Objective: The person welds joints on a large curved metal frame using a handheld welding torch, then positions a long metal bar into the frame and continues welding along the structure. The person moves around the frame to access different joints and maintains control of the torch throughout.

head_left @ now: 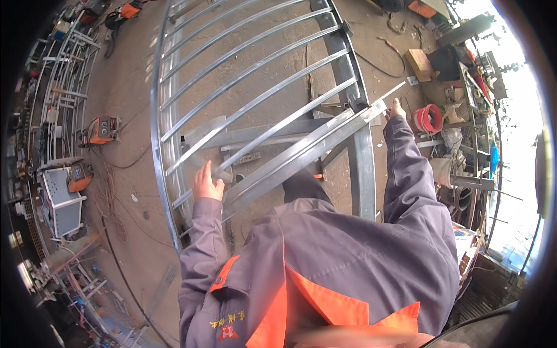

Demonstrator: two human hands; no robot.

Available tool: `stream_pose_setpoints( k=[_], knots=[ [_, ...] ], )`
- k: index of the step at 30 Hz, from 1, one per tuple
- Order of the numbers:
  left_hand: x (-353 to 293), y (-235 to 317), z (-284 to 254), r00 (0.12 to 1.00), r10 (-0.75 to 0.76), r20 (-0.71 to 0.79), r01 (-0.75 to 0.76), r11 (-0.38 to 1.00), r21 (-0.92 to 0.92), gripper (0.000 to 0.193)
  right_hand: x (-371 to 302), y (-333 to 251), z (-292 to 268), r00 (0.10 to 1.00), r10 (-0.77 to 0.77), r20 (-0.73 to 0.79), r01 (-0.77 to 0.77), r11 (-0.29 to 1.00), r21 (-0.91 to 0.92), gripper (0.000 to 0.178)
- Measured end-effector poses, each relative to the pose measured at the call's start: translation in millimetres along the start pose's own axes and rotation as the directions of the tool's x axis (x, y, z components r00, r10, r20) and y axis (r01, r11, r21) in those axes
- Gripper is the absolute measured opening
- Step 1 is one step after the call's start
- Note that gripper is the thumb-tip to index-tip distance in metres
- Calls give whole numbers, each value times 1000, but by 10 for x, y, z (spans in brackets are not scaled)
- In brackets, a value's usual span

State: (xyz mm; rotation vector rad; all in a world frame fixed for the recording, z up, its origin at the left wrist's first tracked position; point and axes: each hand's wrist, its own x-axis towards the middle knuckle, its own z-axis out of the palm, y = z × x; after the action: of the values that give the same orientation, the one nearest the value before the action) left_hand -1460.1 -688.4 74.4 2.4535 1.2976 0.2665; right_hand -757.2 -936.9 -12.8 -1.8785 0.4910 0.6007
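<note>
A large grey metal frame (155, 110) with several parallel bars stretches ahead of me. Two long channel-like metal bars (325, 141) lie slantwise across its near end, their left ends slightly blurred. My left hand (207, 184) is beside those left ends, over the frame's near left bars, with its fingers stretched out and the thumb apart. At the upper right end of the slanting bars, my right hand (395, 109) is closed about the bar end, its fingers partly hidden. A thin pale strip (390, 91) sticks out past that end, close to the right hand.
An orange machine (100, 130) with cables sits on the floor at left, near a white cabinet (62, 200). At right are a red bucket (428, 118), a wooden block (420, 65) and a cluttered rack (476, 133). A cable (127, 275) crosses the lower left floor.
</note>
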Motion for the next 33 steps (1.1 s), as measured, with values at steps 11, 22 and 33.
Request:
stream_pose_setpoints(
  k=[11,22,33],
  knots=[
    [797,226,231,861,-277,427,123,928,353,29,500,-474,291,964,168,204,-250,834,493,78],
    [1204,457,-14,429,-597,678,319,802,505,51,593,-422,259,946,161,281,-293,796,530,77],
    [960,-239,472,300,-450,841,205,892,404,58,526,-586,507,945,328,-9,-270,793,546,75]
  ],
)
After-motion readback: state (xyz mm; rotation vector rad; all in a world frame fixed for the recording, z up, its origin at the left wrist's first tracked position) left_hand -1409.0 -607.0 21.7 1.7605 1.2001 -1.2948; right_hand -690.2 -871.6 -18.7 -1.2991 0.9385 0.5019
